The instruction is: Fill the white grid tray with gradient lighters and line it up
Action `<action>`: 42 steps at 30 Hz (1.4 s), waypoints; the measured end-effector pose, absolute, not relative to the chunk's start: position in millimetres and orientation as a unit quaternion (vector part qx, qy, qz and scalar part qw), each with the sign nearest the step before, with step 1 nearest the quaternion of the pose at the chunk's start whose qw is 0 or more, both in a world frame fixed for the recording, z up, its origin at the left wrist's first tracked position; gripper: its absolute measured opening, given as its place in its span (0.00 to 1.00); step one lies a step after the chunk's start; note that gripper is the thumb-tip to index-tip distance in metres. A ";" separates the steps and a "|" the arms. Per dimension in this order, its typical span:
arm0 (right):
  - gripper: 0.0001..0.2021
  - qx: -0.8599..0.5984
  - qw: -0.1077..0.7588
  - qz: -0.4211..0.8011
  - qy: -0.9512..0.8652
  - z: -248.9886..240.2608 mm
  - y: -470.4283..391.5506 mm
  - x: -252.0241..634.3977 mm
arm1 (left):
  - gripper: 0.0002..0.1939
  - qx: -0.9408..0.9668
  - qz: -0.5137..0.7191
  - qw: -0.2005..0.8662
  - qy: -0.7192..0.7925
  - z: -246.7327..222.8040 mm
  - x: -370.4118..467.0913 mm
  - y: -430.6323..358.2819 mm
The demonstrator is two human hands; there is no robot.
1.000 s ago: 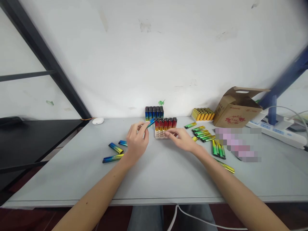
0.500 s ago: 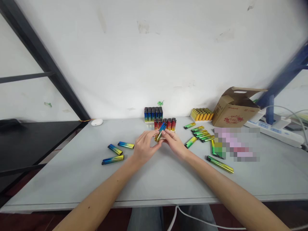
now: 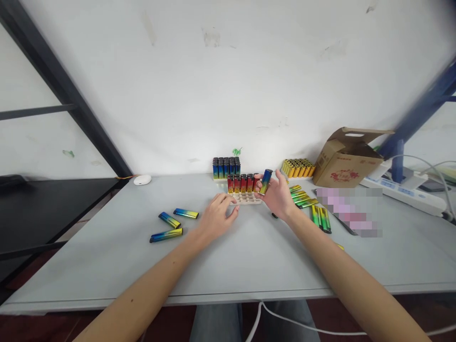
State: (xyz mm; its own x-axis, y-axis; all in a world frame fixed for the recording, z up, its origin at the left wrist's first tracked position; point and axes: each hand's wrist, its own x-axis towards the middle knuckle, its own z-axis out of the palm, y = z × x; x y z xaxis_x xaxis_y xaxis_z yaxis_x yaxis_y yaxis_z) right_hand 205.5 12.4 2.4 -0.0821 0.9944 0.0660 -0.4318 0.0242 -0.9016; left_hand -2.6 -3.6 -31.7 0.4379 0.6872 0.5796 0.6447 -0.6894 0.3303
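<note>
My right hand (image 3: pixel 278 195) holds a blue-and-yellow lighter (image 3: pixel 265 182) nearly upright, gripped by the fingers, to the right of a pale slotted tray (image 3: pixel 245 199). Red-and-yellow lighters (image 3: pixel 243 184) stand in the back of that tray, while its front slots show bare. At the tray's left end is my left hand (image 3: pixel 218 213), fingers and thumb apart with nothing in them. Whether its fingertips touch the tray I cannot tell. Three blue-and-yellow lighters (image 3: pixel 169 220) lie loose to the left of it.
Behind stands a block of blue lighters (image 3: pixel 226 169), with yellow lighters (image 3: pixel 298 168) farther right. Several green-and-yellow lighters (image 3: pixel 302 197) lie beyond my right hand. A cardboard box (image 3: pixel 344 166), a power strip (image 3: pixel 402 194), a blurred pinkish item (image 3: pixel 347 209) and a white case (image 3: pixel 142 180) are also there.
My hands have come apart. The blue-and-yellow lighter has moved right in my right hand, and my left hand has let go of it. The front of the slotted tray now shows.
</note>
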 end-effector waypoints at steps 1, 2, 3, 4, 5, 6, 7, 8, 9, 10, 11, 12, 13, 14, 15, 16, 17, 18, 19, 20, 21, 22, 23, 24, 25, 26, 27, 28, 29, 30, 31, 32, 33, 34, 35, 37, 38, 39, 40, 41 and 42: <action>0.24 -0.345 0.585 0.605 -0.414 2.0 13.0 206.0 | 0.06 0.848 0.354 0.034 0.393 -32.1 -2.5 -3.5; 0.24 -0.350 0.585 0.601 -0.418 1.7 13.4 206.1 | 0.06 0.848 0.354 0.037 0.393 -32.4 -2.5 -3.5; 0.24 -0.355 0.583 0.598 -0.421 1.7 13.6 206.2 | 0.06 0.848 0.355 0.039 0.392 -32.5 -2.4 -3.5; 0.23 -0.357 0.581 0.597 -0.422 1.9 13.8 206.2 | 0.06 0.848 0.355 0.041 0.392 -32.5 -2.4 -3.5; 0.22 -0.358 0.580 0.599 -0.421 2.3 13.8 206.2 | 0.06 0.848 0.355 0.044 0.391 -32.3 -2.3 -3.6; 0.21 -0.356 0.580 0.603 -0.417 2.9 13.7 206.3 | 0.06 0.849 0.353 0.047 0.391 -32.1 -2.2 -3.7; 0.20 -0.353 0.579 0.608 -0.412 3.5 13.5 206.5 | 0.06 0.850 0.351 0.051 0.390 -31.8 -2.0 -3.8; 0.19 -0.352 0.579 0.613 -0.406 4.1 13.2 206.8 | 0.06 0.851 0.349 0.054 0.389 -31.6 -1.8 -4.0; 0.18 -0.350 0.579 0.618 -0.401 4.7 12.8 207.2 | 0.06 0.852 0.347 0.056 0.388 -31.5 -1.5 -4.2; 0.18 -0.349 0.577 0.623 -0.396 5.0 12.3 207.6 | 0.06 0.853 0.346 0.058 0.387 -31.4 -1.2 -4.5; 0.18 -0.346 0.574 0.630 -0.392 5.2 11.8 208.0 | 0.06 0.854 0.344 0.059 0.385 -31.5 -1.0 -4.8; 0.18 -0.341 0.571 0.637 -0.388 5.0 11.5 208.4 | 0.06 0.856 0.342 0.061 0.383 -31.6 -0.8 -5.1; 0.18 -0.336 0.569 0.645 -0.384 4.6 11.3 208.7 | 0.06 0.857 0.340 0.062 0.383 -31.7 -0.6 -5.4; 0.18 -0.330 0.568 0.652 -0.379 4.0 11.3 209.0 | 0.06 0.857 0.338 0.063 0.383 -31.9 -0.6 -5.7; 0.18 -0.325 0.567 0.658 -0.374 3.3 11.4 209.1 | 0.06 0.857 0.336 0.065 0.384 -32.0 -0.5 -6.0; 0.18 -0.322 0.566 0.663 -0.369 2.7 11.7 209.1 | 0.06 0.858 0.335 0.066 0.385 -32.0 -0.6 -6.3; 0.17 -0.321 0.565 0.667 -0.364 2.3 12.0 208.9 | 0.06 0.858 0.333 0.068 0.384 -31.9 -0.6 -6.6; 0.17 -0.322 0.564 0.670 -0.360 2.1 12.2 208.7 | 0.06 0.859 0.331 0.069 0.384 -31.7 -0.6 -6.8; 0.17 -0.323 0.563 0.672 -0.357 2.4 12.3 208.2 | 0.06 0.860 0.330 0.071 0.383 -31.4 -0.5 -7.1; 0.17 -0.325 0.562 0.672 -0.356 2.9 12.3 207.7 | 0.06 0.861 0.328 0.072 0.381 -31.2 -0.4 -7.3; 0.16 -0.327 0.562 0.672 -0.355 3.8 12.1 207.0 | 0.06 0.862 0.326 0.073 0.380 -30.9 -0.3 -7.5; 0.16 -0.328 0.561 0.672 -0.355 4.7 11.8 206.4 | 0.06 0.863 0.324 0.074 0.380 -30.8 -0.1 -7.7; 0.15 -0.329 0.561 0.672 -0.355 5.7 11.5 205.6 | 0.06 0.864 0.323 0.074 0.379 -30.7 0.0 -7.8; 0.14 -0.329 0.561 0.672 -0.354 6.4 11.2 204.9 | 0.06 0.865 0.322 0.075 0.377 -30.9 0.1 -7.9; 0.13 -0.328 0.559 0.674 -0.354 6.9 11.0 204.2 | 0.06 0.866 0.321 0.076 0.376 -31.1 0.1 -7.9; 0.13 -0.328 0.557 0.676 -0.353 7.1 10.8 203.5 | 0.06 0.866 0.321 0.077 0.375 -31.4 0.0 -7.8; 0.12 -0.329 0.555 0.677 -0.354 7.0 10.8 202.8 | 0.06 0.866 0.322 0.078 0.374 -31.7 0.0 -7.7; 0.12 -0.331 0.552 0.678 -0.355 6.6 10.8 202.2 | 0.06 0.866 0.323 0.079 0.373 -32.1 -0.2 -7.6; 0.12 -0.333 0.550 0.677 -0.357 6.2 10.9 201.6 | 0.06 0.866 0.324 0.080 0.373 -32.4 -0.3 -7.5; 0.12 -0.336 0.548 0.676 -0.360 5.7 11.0 201.1 | 0.06 0.865 0.325 0.081 0.374 -32.7 -0.4 -7.3; 0.11 -0.339 0.546 0.675 -0.362 5.3 11.1 200.7 | 0.06 0.865 0.325 0.082 0.373 -32.9 -0.4 -7.2; 0.11 -0.341 0.544 0.674 -0.365 4.9 11.2 200.4 | 0.06 0.866 0.325 0.083 0.371 -33.0 -0.5 -7.0; 0.10 -0.341 0.542 0.675 -0.366 4.6 11.3 200.2 | 0.06 0.866 0.325 0.084 0.370 -33.0 -0.5 -6.9; 0.10 -0.340 0.540 0.677 -0.366 4.4 11.4 200.1 | 0.06 0.867 0.324 0.086 0.369 -32.9 -0.5 -6.9; 0.10 -0.339 0.538 0.680 -0.366 4.1 11.5 200.0 | 0.06 0.868 0.322 0.087 0.368 -32.8 -0.5 -6.8; 0.11 -0.336 0.535 0.685 -0.363 3.8 11.4 199.8 | 0.06 0.868 0.319 0.091 0.370 -32.5 -0.6 -6.8; 0.12 -0.334 0.535 0.686 -0.362 3.7 11.3 199.6 | 0.06 0.868 0.317 0.092 0.371 -32.3 -0.6 -6.8; 0.12 -0.333 0.535 0.687 -0.362 3.7 11.1 199.4 | 0.06 0.868 0.316 0.092 0.371 -32.1 -0.7 -6.8; 0.12 -0.332 0.534 0.688 -0.363 3.8 10.7 199.2 | 0.06 0.869 0.316 0.092 0.370 -32.0 -0.7 -6.9; 0.13 -0.331 0.534 0.687 -0.364 3.9 10.2 198.8 | 0.05 0.870 0.315 0.092 0.369 -31.9 -0.8 -6.9; 0.13 -0.330 0.535 0.686 -0.366 4.1 9.7 198.5 | 0.05 0.870 0.315 0.091 0.368 -31.8 -0.8 -6.9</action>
State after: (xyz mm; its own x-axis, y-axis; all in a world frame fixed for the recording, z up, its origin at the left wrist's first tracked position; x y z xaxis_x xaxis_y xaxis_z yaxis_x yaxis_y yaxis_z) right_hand 198.5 9.7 4.1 -0.2094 0.9758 -0.0622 -0.4926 -0.1603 -0.8554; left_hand -0.8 -6.9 -31.8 0.5302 0.6984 0.4807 0.5834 -0.7119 0.3909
